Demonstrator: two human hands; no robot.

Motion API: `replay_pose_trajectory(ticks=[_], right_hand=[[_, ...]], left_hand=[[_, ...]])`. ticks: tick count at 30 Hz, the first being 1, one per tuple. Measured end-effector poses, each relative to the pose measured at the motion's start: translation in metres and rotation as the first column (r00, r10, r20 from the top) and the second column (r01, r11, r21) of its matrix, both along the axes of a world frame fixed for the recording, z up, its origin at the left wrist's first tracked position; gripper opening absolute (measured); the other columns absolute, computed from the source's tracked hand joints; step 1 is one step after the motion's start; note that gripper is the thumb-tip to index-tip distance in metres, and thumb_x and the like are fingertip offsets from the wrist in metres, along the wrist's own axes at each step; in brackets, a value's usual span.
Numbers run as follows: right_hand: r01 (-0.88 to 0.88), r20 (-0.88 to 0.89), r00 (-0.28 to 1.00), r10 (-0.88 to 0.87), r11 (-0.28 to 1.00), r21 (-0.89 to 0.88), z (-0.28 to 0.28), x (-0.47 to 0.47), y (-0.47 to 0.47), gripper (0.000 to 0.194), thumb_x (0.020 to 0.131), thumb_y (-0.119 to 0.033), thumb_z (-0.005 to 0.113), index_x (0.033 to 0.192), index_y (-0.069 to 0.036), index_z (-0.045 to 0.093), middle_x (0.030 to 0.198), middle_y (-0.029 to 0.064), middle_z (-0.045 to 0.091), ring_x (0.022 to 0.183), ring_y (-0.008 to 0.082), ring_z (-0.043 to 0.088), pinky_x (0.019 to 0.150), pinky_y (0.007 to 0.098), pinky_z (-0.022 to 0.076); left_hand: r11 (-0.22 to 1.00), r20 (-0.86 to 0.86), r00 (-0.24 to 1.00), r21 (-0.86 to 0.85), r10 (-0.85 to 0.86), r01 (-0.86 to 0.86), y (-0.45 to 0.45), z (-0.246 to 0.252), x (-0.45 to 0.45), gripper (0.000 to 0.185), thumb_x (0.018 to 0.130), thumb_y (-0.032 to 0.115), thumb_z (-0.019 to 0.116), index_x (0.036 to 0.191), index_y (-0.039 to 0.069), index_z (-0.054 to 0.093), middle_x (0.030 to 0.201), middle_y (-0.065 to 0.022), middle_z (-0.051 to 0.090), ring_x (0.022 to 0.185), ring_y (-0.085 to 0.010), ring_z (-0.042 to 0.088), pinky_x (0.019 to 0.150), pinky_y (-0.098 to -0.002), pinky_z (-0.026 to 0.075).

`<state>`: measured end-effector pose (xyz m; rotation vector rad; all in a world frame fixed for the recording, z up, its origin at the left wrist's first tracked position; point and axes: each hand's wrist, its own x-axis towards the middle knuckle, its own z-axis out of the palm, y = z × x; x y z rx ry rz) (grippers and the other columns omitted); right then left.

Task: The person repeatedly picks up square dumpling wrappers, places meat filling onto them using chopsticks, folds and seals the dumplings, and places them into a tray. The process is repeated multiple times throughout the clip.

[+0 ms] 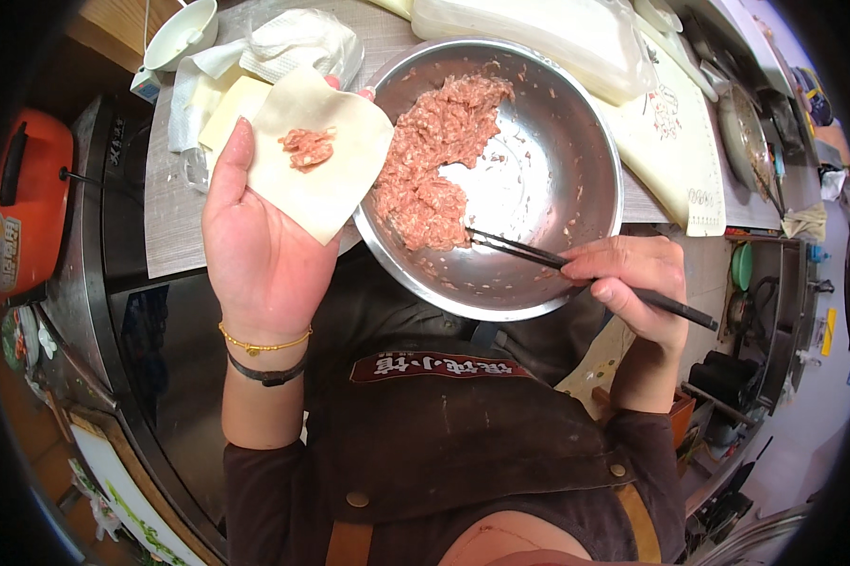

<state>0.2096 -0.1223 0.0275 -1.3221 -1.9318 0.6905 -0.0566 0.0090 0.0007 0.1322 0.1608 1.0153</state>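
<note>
A square dough wrapper (283,170) lies across the fingers of my left hand (262,240), palm up, with a small lump of minced meat (307,148) at its middle. My right hand (630,283) holds black chopsticks (520,249), their tips touching the larger mass of minced meat (446,134) in a steel mixing bowl (531,283). This meat covers the bowl's left side, while the right side shows bare metal with small scraps. Behind my left hand is a stack of more wrappers (232,106), partly hidden, beside white paper towel (301,39) and plastic.
Beyond the bowl stands a translucent plastic container (538,42). A printed cream mat (669,141) lies to the right, near a round pan (745,141). At the back left are a white bowl (182,35) and the table's edge; an orange appliance (32,205) stands farther left.
</note>
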Motion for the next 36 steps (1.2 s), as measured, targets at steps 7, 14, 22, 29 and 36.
replay_pose_trajectory(ticks=[7,14,22,29,36], right_hand=[[-0.042,-0.279,0.960,0.002,0.990,-0.137,-0.015,-0.002,-0.001,0.028,0.087,-0.021,0.057,0.085,0.004,0.067,0.079,0.0161,0.067,0.071,0.0239,0.068,0.062,0.0303,0.0537],[0.040,-0.753,0.646,-0.124,0.991,-0.128,-0.032,0.004,0.003,0.052,0.099,-0.035,0.037,0.091,0.011,0.058,0.082,0.0244,0.065,0.069,0.0258,0.067,0.063,0.0310,0.0563],[0.136,-0.805,0.593,0.019,0.983,0.124,-0.018,-0.010,0.015,0.048,0.099,-0.037,0.032,0.093,0.004,0.056,0.083,0.0252,0.063,0.067,0.0249,0.066,0.063,0.0319,0.0561],[0.211,-0.794,0.603,-0.073,0.975,0.071,-0.020,0.002,0.004,0.045,0.100,-0.033,0.034,0.092,0.006,0.055,0.085,0.0262,0.062,0.064,0.0238,0.065,0.064,0.0311,0.0553],[0.227,-0.726,0.684,-0.066,0.965,0.127,-0.026,-0.019,0.009,0.046,0.098,-0.034,0.039,0.091,0.008,0.056,0.085,0.0250,0.060,0.063,0.0255,0.066,0.055,0.0299,0.0561]], left_hand=[[0.999,0.039,0.998,0.009,-0.044,0.044,0.001,-0.005,0.003,0.051,0.098,0.026,0.034,0.140,-0.002,0.025,0.141,-0.0186,0.035,0.133,-0.0344,0.029,0.112,-0.0468,0.021],[0.999,0.038,0.999,0.017,-0.037,0.037,0.004,-0.004,0.004,0.051,0.098,0.025,0.034,0.140,-0.002,0.025,0.140,-0.0183,0.037,0.134,-0.0346,0.027,0.112,-0.0479,0.020],[0.989,-0.126,0.981,0.000,-0.147,0.148,-0.014,0.006,0.028,0.053,0.099,0.030,0.024,0.137,-0.007,0.025,0.138,-0.0199,0.038,0.129,-0.0335,0.036,0.109,-0.0473,0.027],[0.987,-0.115,0.980,-0.027,-0.162,0.160,-0.019,0.006,0.031,0.053,0.100,0.031,0.023,0.137,-0.006,0.028,0.137,-0.0188,0.040,0.127,-0.0323,0.039,0.107,-0.0468,0.031],[0.962,0.045,0.961,0.020,-0.271,0.271,-0.021,0.003,0.035,0.051,0.100,0.032,0.022,0.133,-0.005,0.033,0.132,-0.0200,0.045,0.123,-0.0334,0.044,0.104,-0.0465,0.034]])
